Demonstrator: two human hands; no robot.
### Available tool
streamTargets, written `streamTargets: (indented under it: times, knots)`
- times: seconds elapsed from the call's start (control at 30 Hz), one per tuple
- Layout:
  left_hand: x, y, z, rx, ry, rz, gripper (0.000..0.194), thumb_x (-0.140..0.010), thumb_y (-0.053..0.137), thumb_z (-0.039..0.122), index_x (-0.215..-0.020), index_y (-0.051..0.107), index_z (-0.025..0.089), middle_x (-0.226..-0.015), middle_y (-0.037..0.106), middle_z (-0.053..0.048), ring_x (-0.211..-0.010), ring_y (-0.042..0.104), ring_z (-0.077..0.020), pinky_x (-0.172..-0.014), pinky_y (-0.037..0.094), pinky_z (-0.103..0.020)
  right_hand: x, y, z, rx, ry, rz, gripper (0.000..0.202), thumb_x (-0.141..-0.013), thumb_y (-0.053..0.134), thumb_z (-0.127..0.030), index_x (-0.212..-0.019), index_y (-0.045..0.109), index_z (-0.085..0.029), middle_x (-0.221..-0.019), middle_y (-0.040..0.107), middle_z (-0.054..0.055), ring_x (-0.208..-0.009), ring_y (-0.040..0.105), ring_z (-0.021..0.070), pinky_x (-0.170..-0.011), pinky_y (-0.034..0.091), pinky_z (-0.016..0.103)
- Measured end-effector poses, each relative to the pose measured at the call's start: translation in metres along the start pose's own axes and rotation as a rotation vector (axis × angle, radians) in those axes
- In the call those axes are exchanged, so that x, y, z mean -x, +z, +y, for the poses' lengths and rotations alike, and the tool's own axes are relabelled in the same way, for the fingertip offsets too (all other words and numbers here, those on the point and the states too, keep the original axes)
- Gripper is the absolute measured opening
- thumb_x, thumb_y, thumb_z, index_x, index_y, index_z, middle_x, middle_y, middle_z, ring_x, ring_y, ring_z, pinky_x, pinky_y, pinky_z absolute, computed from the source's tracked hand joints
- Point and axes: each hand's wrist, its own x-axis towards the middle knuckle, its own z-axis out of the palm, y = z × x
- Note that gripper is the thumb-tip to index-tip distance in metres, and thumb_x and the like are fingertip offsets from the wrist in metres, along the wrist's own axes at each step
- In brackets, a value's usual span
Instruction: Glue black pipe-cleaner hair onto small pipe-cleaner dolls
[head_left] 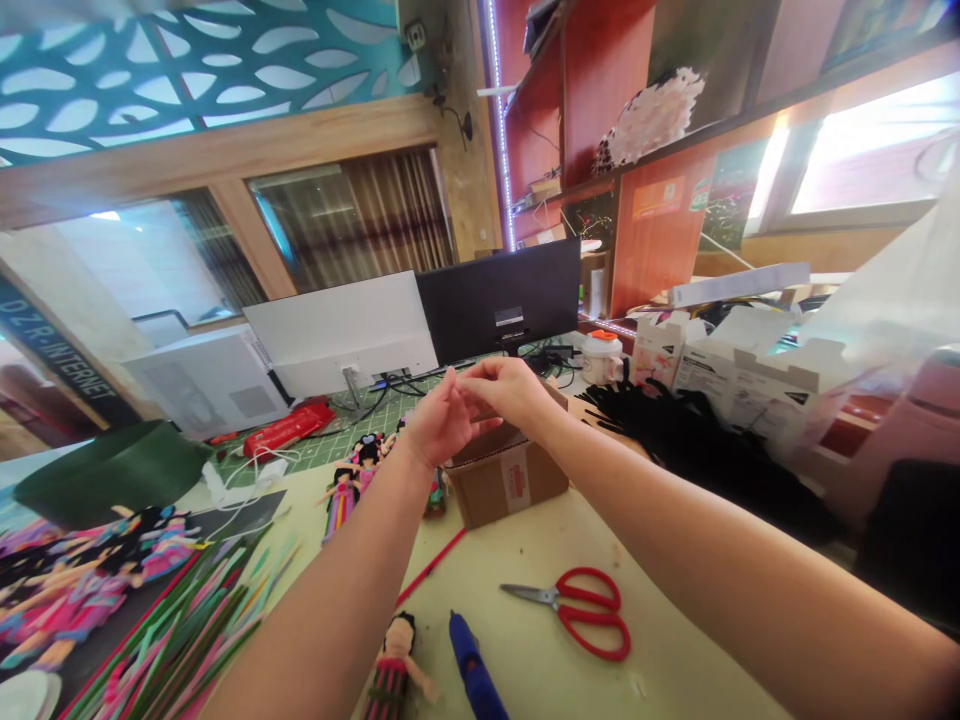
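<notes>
Both hands meet over the open cardboard box [480, 495]. My left hand [439, 425] has its palm turned inward, its thumb and fingertips drawn together. Pinched from the other side, my right hand [510, 395] touches the left fingertips. Whatever sits between the fingers is too small or hidden to name. On the table in front lie red-handled scissors [581, 605], a blue pen-shaped tool [472, 665] and a small doll [395, 665] with black hair and a striped skirt. A thin red strip [431, 570] lies between the doll and the box.
Several dolls [64, 590] and many coloured strips [195, 610] lie at the left. More dolls [345, 490] rest behind my left arm. Black yarn-like strands [690, 440] and white boxes [742, 370] are at the right. Monitors [502, 300] stand at the back.
</notes>
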Motion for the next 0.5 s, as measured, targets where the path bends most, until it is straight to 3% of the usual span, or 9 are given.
streamTargets:
  times: [0.17, 0.33, 0.5]
  knots:
    - [0.004, -0.002, 0.004, 0.008, 0.02, -0.013, 0.046, -0.096, 0.029, 0.05, -0.101, 0.064, 0.021, -0.104, 0.069, -0.008, -0.1, 0.062, -0.0224, -0.086, 0.048, -0.043, -0.007, -0.007, 0.003, 0.0, -0.004, 0.036, 0.013, -0.076, 0.057, -0.017, -0.084, 0.066, -0.018, -0.072, 0.07, 0.0, -0.06, 0.064, 0.0109, -0.052, 0.05, 0.018]
    - [0.011, -0.007, 0.009, -0.047, 0.053, 0.05, 0.047, -0.095, 0.03, 0.053, -0.111, 0.06, 0.021, -0.131, 0.057, -0.01, -0.112, 0.057, -0.0238, -0.084, 0.05, -0.042, -0.014, -0.023, 0.017, 0.092, 0.059, 0.076, 0.009, -0.073, 0.054, -0.014, -0.069, 0.061, -0.018, -0.044, 0.056, -0.004, -0.04, 0.054, 0.0098, -0.04, 0.043, 0.017]
    - [0.013, -0.004, 0.007, -0.217, 0.102, 0.12, 0.048, -0.094, 0.032, 0.055, -0.122, 0.053, 0.022, -0.13, 0.058, -0.012, -0.114, 0.056, -0.0241, -0.079, 0.05, -0.037, -0.015, -0.024, 0.027, 0.159, 0.093, 0.054, 0.01, -0.076, 0.055, -0.015, -0.068, 0.063, -0.017, -0.047, 0.059, -0.002, -0.04, 0.057, 0.0118, -0.041, 0.044, 0.021]
